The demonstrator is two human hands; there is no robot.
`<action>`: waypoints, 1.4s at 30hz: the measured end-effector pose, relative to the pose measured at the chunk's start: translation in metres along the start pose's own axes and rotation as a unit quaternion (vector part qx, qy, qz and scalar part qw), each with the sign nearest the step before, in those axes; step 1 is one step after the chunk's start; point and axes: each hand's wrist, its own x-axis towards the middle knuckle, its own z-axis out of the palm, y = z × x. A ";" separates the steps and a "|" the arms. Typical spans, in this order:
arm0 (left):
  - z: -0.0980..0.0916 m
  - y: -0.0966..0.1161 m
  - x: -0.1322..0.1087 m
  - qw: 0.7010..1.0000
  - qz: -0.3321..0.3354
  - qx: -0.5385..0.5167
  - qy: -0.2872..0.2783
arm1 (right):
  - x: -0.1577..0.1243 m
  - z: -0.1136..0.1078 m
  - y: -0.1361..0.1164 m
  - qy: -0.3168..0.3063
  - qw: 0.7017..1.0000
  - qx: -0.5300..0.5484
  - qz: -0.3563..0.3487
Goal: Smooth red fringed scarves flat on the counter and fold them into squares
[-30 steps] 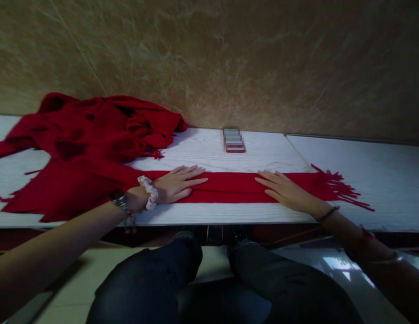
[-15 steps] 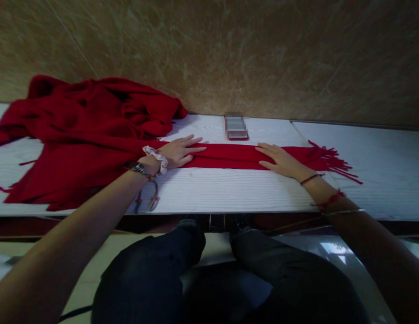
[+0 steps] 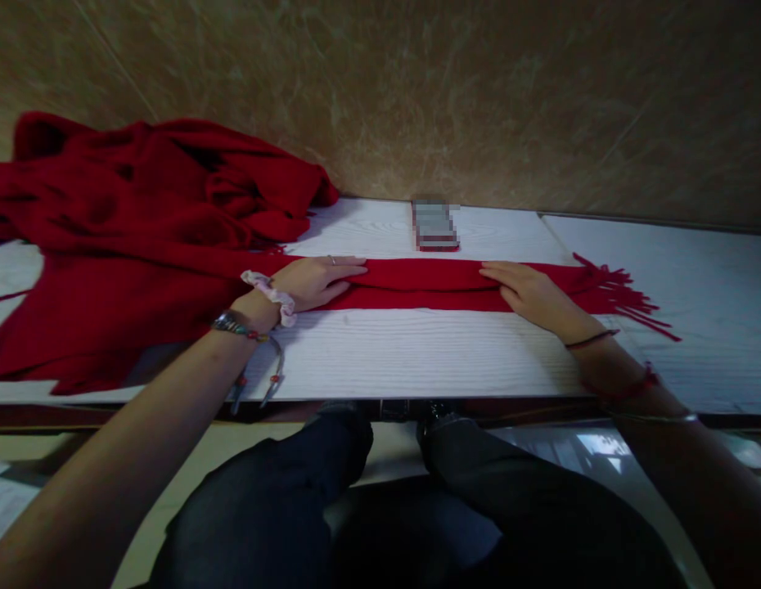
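A red fringed scarf (image 3: pixel 423 276) lies lengthwise along a white ledge, its near strip narrow and creased down the middle. On the strip's left part rests my left hand (image 3: pixel 312 282), fingers stretched out together and the thumb apart, by the crease. Farther right, my right hand (image 3: pixel 531 296) lies on the same strip with fingers extended to the left and thumb near the lower edge. Both hands are open, palms down. Tassels spread out beyond my right hand. Toward the left the cloth widens and joins a loose, rumpled heap against the wall.
A phone-like object with a red edge (image 3: pixel 435 225), its face pixelated, lies behind the strip. A brown marbled wall (image 3: pixel 417 106) rises behind the white ledge (image 3: pixel 405 356). Below the ledge's front edge are my legs and a pale tiled floor.
My left hand has slid a little left and its fingers have drawn together. My right hand has moved slightly right along the strip. The crease between them looks longer and straighter.
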 end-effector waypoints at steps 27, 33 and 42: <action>-0.002 0.027 -0.023 1.000 0.023 0.008 -0.003 | -0.030 -0.011 -0.001 0.019 1.000 0.015 0.014; -0.006 0.028 -0.028 0.999 0.034 -0.002 0.032 | -0.033 -0.017 -0.008 0.050 0.998 0.028 0.011; 0.001 0.028 -0.032 0.996 0.047 0.001 -0.078 | -0.041 -0.014 0.000 -0.018 0.998 0.051 -0.023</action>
